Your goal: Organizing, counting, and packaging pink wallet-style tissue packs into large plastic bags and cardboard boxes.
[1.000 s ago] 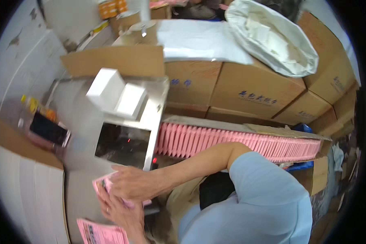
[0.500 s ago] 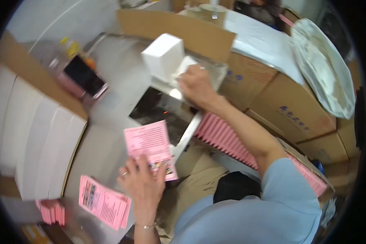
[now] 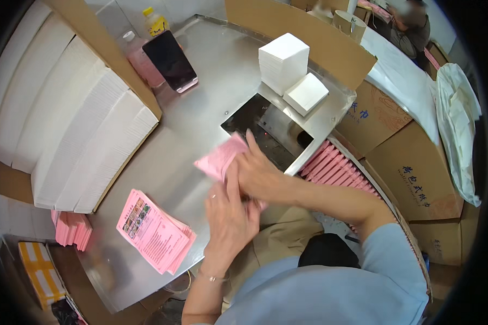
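Note:
Over the front edge of the steel table (image 3: 184,141), a pink printed paper packet (image 3: 220,157) is between my two hands, tilted and slightly blurred. My left hand (image 3: 229,219) closes around its near end. My right hand (image 3: 260,176) grips it from the right, one finger stretched along its edge; its other fingers are partly hidden. A pile of flat pink printed packets (image 3: 154,233) lies left of my left hand. Beyond the dark opening (image 3: 265,132) in the tabletop stand a tall stack of white folded tissues (image 3: 282,67) and a lower white stack (image 3: 306,95).
A carton of white tissue stacks (image 3: 81,124) stands at left. Behind it are a phone (image 3: 171,62), a pink bottle (image 3: 143,59) and a yellow-labelled bottle (image 3: 156,23). At right, a box of pink packets (image 3: 339,170) sits beside brown cartons (image 3: 412,179). Another person (image 3: 409,30) is at the far right.
My right hand has come back from the white stacks to the packet and meets my left hand there. The packet has lifted and turned. The head view has shifted.

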### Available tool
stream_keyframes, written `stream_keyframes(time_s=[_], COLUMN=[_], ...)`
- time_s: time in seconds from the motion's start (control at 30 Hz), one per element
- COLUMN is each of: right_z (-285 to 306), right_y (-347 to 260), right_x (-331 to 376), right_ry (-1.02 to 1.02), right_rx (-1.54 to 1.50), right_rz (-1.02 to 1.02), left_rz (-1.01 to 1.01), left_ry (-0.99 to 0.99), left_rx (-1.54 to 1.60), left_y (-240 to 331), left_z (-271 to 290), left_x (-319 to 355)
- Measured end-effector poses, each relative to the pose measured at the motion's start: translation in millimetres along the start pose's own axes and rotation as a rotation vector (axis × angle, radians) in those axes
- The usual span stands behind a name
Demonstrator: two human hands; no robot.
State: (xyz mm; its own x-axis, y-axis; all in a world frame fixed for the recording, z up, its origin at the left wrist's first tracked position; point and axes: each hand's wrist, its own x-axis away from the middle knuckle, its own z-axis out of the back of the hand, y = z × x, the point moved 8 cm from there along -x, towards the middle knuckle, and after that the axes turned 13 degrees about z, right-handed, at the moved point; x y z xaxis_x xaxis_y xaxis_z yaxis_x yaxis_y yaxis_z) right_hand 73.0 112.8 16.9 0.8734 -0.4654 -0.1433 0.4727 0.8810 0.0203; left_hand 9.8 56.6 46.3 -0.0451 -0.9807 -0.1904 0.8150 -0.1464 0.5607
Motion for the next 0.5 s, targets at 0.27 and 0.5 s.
stream_keyframes(time_s=[0.27, 0.5], right_z=[-54.6, 128.9], right_y=[140.7, 74.0], right_x=[68.0, 143.7], right_ry=[0.034, 0.735], right_rx=[-0.269, 0.385], right_rz=[-0.67, -0.342], left_rz=[0.2, 0.471], left_ry=[0.365, 0.282], left_rx=[-0.488, -0.727], left_y=[-37.4, -99.0], left_z=[61.3, 102.3], left_x=[21.2, 61.7])
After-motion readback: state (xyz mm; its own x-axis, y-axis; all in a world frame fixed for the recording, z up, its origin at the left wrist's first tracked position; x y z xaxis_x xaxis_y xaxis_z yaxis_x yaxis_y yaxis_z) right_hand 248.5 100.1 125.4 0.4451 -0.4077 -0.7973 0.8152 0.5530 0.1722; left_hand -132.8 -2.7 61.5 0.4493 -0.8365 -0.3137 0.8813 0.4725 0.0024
